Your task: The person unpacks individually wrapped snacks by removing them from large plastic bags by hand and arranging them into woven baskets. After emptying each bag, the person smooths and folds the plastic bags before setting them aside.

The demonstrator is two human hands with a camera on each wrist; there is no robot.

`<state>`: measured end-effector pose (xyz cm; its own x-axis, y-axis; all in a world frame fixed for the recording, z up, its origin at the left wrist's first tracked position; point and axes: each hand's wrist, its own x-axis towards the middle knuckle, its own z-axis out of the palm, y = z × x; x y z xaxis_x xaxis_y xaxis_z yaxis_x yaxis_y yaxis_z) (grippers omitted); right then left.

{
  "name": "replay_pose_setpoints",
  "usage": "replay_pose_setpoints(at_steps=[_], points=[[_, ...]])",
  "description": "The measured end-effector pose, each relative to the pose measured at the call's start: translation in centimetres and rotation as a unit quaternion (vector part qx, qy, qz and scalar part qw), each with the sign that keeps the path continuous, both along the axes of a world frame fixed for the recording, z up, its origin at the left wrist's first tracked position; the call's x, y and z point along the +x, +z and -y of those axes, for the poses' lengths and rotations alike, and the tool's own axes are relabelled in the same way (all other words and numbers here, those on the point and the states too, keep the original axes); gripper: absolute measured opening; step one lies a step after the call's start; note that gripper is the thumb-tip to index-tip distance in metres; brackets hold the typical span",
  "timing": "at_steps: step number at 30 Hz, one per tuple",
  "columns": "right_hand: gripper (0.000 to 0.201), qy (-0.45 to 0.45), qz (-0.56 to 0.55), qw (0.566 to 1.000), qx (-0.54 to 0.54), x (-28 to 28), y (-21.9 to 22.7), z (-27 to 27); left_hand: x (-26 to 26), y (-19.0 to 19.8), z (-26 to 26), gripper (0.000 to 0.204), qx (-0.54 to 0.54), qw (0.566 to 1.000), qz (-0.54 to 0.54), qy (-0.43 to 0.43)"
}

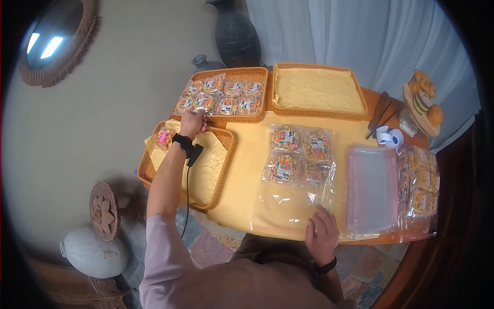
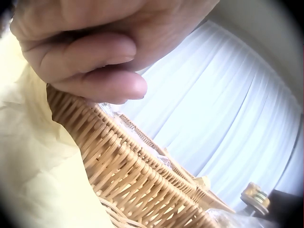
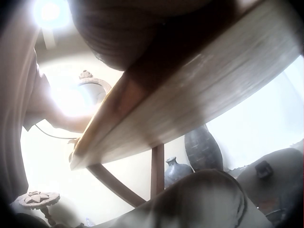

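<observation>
My left hand (image 1: 191,123) reaches to the near rim of the upper left wicker basket (image 1: 265,92). Its fingertips pinch the edge of a clear-wrapped snack pack (image 1: 204,101) in the front row. In the left wrist view the curled fingers (image 2: 111,88) show just above the wicker rim; the fingertips on the pack are hidden. My right hand (image 1: 323,234) rests with relaxed fingers at the near edge of a large clear plastic bag (image 1: 283,203). Several round snack packs (image 1: 284,169) with printed labels lie in the bag's far half.
A paper-lined basket (image 1: 211,165) below my left forearm holds a pink-marked pack (image 1: 163,138). Another lined basket (image 1: 319,90) stands at the back. Rightward lie flat clear bags (image 1: 373,188), filled bags (image 1: 424,180), a white tape roll (image 1: 395,138) and a bread ornament (image 1: 424,103).
</observation>
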<state>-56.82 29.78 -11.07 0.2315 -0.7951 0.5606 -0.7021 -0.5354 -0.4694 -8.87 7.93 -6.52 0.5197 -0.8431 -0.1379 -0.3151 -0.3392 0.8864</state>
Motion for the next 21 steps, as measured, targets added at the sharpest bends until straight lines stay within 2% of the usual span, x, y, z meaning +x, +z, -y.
replay_pose_setpoints(at_steps=[7, 15, 17, 19, 20, 21], points=[[0.019, 0.001, 0.002, 1.000, -0.008, -0.1, 0.1, 0.0, 0.2, -0.1, 0.6, 0.044, 0.023, 0.995, 0.097, -0.013], [0.018, 0.001, 0.008, 1.000, -0.011, -0.1, 0.1, -0.1, 1.0, -0.7, 1.2, 0.042, 0.018, 0.998, 0.057, 0.000], [0.019, 0.000, 0.014, 1.000, -0.008, -0.1, 0.1, -0.2, 0.5, 0.7, 0.8, 0.041, 0.018, 0.999, 0.033, -0.008], [0.020, 0.006, 0.013, 1.000, -0.008, -0.2, 0.2, -0.1, 0.2, 2.9, 0.2, 0.034, 0.034, 0.993, 0.112, -0.010], [0.020, 0.004, 0.014, 1.000, -0.005, -0.2, 0.3, -0.1, 1.2, 2.9, 0.4, 0.029, -0.008, 0.996, 0.084, -0.009], [0.017, 0.003, 0.007, 1.000, -0.007, -0.2, 0.4, 0.0, 2.2, 2.8, 0.7, 0.029, -0.004, 0.996, 0.084, -0.008]])
